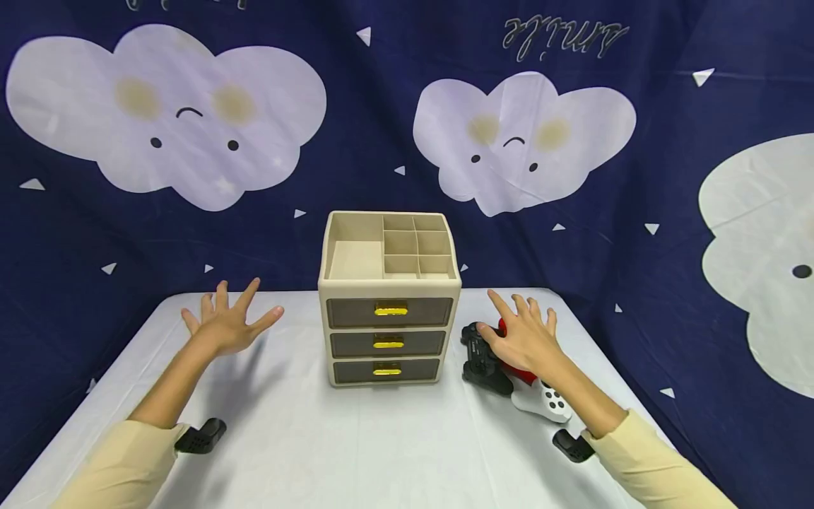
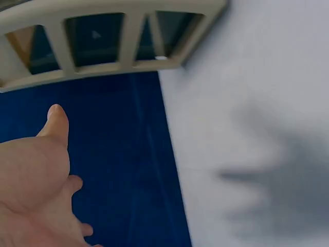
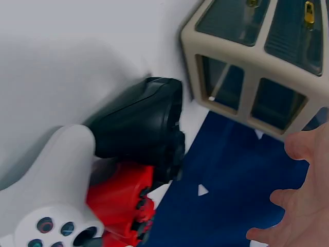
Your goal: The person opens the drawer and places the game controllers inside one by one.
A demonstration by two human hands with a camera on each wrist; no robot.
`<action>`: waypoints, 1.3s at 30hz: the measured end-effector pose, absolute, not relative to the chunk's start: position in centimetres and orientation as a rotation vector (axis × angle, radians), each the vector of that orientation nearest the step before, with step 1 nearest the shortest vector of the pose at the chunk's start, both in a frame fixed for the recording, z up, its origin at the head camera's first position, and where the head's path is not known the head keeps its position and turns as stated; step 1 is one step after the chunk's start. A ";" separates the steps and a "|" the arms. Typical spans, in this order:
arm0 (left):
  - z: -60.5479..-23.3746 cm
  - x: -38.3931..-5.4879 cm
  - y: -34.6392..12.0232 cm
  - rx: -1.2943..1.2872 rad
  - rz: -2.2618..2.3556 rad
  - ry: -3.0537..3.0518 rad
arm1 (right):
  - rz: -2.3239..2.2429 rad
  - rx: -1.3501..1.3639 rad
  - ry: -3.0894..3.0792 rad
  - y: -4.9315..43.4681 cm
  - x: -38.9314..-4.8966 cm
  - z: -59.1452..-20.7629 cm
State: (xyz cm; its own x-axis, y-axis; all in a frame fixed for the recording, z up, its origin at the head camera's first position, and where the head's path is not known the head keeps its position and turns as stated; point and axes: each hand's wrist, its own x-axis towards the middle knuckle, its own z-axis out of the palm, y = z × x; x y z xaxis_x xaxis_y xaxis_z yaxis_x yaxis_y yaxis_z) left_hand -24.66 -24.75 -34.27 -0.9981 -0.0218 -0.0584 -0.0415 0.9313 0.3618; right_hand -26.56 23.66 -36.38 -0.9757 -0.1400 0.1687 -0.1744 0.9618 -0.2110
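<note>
A cream drawer organizer [image 1: 389, 283] with three dark drawer fronts, gold handles and a divided top tray stands mid-table. To its left my left hand [image 1: 225, 326] hovers over the table, fingers spread, holding nothing. On the other side my right hand [image 1: 524, 339] hangs with spread fingers above three game controllers. The black controller [image 1: 483, 360] lies nearest the organizer. A red controller [image 3: 123, 198] is partly hidden under the hand in the head view. Closest to the front lies a white controller [image 1: 540, 401]. Whether the right fingers touch any controller, I cannot tell.
The white table [image 1: 381, 452] carries these things. A dark blue curtain [image 1: 369, 141] printed with clouds and triangles rises behind it and at the sides. Small black devices are worn at the left cuff [image 1: 201, 436] and the right cuff [image 1: 573, 446].
</note>
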 end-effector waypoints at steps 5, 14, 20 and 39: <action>-32.4 -24.7 -24.1 0.070 0.645 2.993 | 0.349 0.299 -2.933 22.9 -26.0 -35.4; -28.3 -25.1 -21.6 0.245 1.075 2.658 | 0.456 0.384 -2.963 21.4 -24.7 -32.9; -26.3 -25.6 -19.4 0.303 1.292 2.462 | 0.524 0.415 -3.050 20.5 -23.9 -31.0; -26.1 -26.9 -17.4 0.370 1.687 2.165 | 0.906 0.599 -3.056 18.3 -22.7 -28.8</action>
